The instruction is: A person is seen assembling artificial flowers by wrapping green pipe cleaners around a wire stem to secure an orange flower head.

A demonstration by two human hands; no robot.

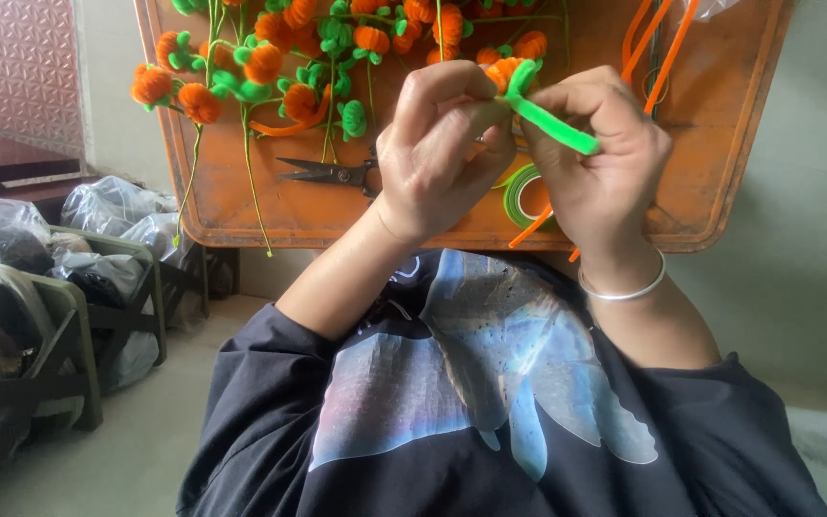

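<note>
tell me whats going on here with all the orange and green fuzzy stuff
A person is working a bright green pipe cleaner with both hands over an orange table. The left hand pinches one end by a small orange pompom; the right hand grips the other. Finished orange-and-green stems, scissors and green tape lie on the table.

Soft, even daylight, no glare. Faint shadow under scissors [330, 173] on table [720, 115]. Fingers [452, 96] slightly soft, perhaps motion blur. Left-hand bags [112, 206] dimmer, hazy. Mild wide-angle stretch at edges.
</note>
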